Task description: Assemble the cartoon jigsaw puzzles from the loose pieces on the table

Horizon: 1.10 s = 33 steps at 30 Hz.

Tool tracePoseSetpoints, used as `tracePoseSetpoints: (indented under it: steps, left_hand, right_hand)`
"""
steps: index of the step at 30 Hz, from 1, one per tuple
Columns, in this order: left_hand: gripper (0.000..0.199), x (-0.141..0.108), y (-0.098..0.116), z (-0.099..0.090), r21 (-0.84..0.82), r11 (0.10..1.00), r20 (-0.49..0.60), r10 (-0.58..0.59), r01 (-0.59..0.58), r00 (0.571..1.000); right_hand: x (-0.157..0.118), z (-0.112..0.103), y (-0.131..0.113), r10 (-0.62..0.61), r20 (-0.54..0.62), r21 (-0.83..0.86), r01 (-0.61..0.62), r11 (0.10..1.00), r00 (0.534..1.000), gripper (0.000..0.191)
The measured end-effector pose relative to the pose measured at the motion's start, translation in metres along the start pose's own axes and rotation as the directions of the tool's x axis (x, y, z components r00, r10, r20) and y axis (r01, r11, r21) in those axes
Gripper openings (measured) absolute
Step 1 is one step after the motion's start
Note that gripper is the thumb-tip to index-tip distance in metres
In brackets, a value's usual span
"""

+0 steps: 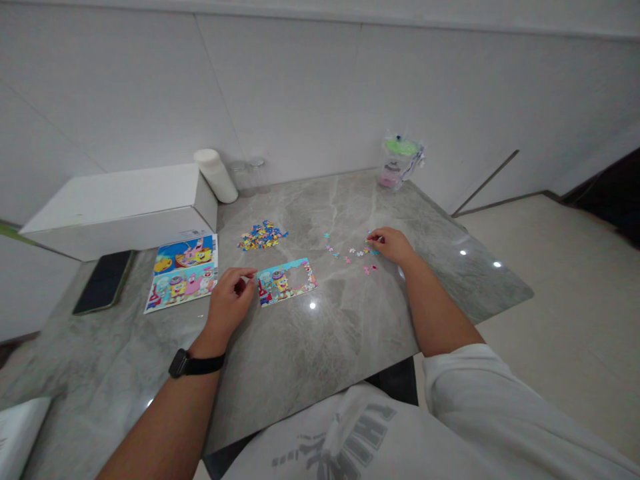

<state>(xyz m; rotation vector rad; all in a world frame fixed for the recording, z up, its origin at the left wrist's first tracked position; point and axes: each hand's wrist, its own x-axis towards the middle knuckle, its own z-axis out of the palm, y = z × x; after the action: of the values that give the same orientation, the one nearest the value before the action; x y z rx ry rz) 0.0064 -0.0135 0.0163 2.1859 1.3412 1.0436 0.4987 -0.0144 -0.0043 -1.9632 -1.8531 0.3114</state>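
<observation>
A partly assembled cartoon puzzle (281, 281) lies on the grey marble table, with a gap right of its middle. My left hand (233, 297) rests at its left edge, forefinger stretched toward the corner, thumb and other fingers curled. To the right, my right hand (393, 245) has its fingertips pinched together over the scattered loose pieces (348, 259); whatever is between them is too small to make out. Behind the puzzle sits a pile of blue and yellow pieces (262, 236). The printed reference picture (184, 273) lies left of my left hand.
A black phone (104, 283) lies at the left before a long white box (120, 207). Near the wall stand a white bottle (217, 175), clear glasses (257, 176) and a plastic-wrapped cup (397, 163). The table's edge (320, 399) runs in front of my body.
</observation>
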Motion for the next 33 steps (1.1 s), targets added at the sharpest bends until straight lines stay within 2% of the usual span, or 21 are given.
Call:
tracePoseSetpoints:
  steps: [7, 14, 18, 24, 28, 33]
  left_hand:
    - [0.021, 0.001, 0.001, 0.000, 0.003, 1.000, 0.006, -0.012, 0.012, 1.000]
    - [0.022, 0.000, -0.003, 0.000, 0.008, 1.000, 0.001, -0.021, 0.021, 1.000]
    - [0.022, -0.001, -0.004, 0.001, 0.012, 0.999, 0.012, -0.034, 0.034, 0.999]
    - [0.022, -0.001, -0.007, 0.001, 0.022, 0.999, 0.011, -0.031, 0.031, 0.999]
    - [0.020, -0.001, -0.005, 0.000, 0.010, 1.000, 0.003, -0.022, 0.022, 1.000]
    - [0.022, -0.002, 0.000, -0.001, -0.004, 1.000, 0.008, -0.003, 0.003, 1.000]
  right_hand:
    - [-0.004, 0.000, -0.009, -0.018, 0.129, 0.032, 0.014, 0.999, 0.991, 0.014]
    - [-0.007, -0.014, -0.006, 0.052, 0.044, 0.014, -0.052, 0.999, 0.998, 0.018]
    - [-0.010, -0.023, -0.001, 0.053, 0.094, 0.012, -0.055, 0.998, 0.994, 0.017]
    - [-0.011, -0.019, -0.002, 0.041, 0.239, -0.026, -0.036, 0.999, 0.970, 0.013]
    - [-0.009, -0.015, -0.002, 0.037, 0.270, -0.066, -0.020, 0.998, 0.962, 0.009]
    - [-0.009, -0.013, -0.001, 0.069, 0.266, -0.022, -0.066, 0.998, 0.962, 0.010]
